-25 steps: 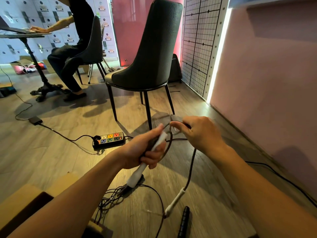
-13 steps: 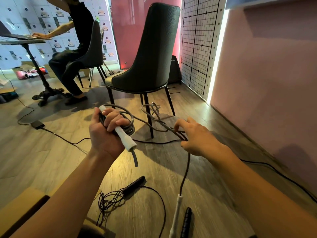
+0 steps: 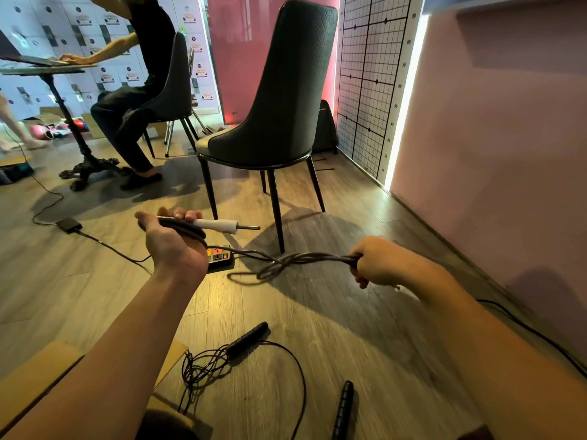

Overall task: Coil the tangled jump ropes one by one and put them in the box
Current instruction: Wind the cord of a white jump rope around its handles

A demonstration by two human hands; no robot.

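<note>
Rope in the hands: the dark grey jump rope (image 3: 286,259) is up in the air, pulled between both hands, above the wooden floor (image 3: 365,328). Its strands twist into a loose knot in the middle, and one loop hangs low.
Handle: the white foam handle (image 3: 216,224) of this rope lies flat across the left hand and points to the right.
Left hand: the left hand (image 3: 173,241) is palm up. Its fingers curl tight round the white foam handle and a few dark loops of rope.
Right hand: the right hand (image 3: 378,263) makes a fist round a bunch of the grey strands.
Other rope: a thin black jump rope (image 3: 203,366) lies in a messy pile on the floor near the person. One bumpy black handle sits beside the pile, and the other lies further right.
Box: a brown cardboard box (image 3: 41,363) sits at the bottom left, under the left arm. The black pile is just beside its flap.
Nearby: a black power strip with orange sockets (image 3: 220,258) lies on the floor behind the left hand.
Further off: a tall dark grey chair (image 3: 279,100) stands past the hands. A person sits at a small round table (image 3: 41,70) far left.
</note>
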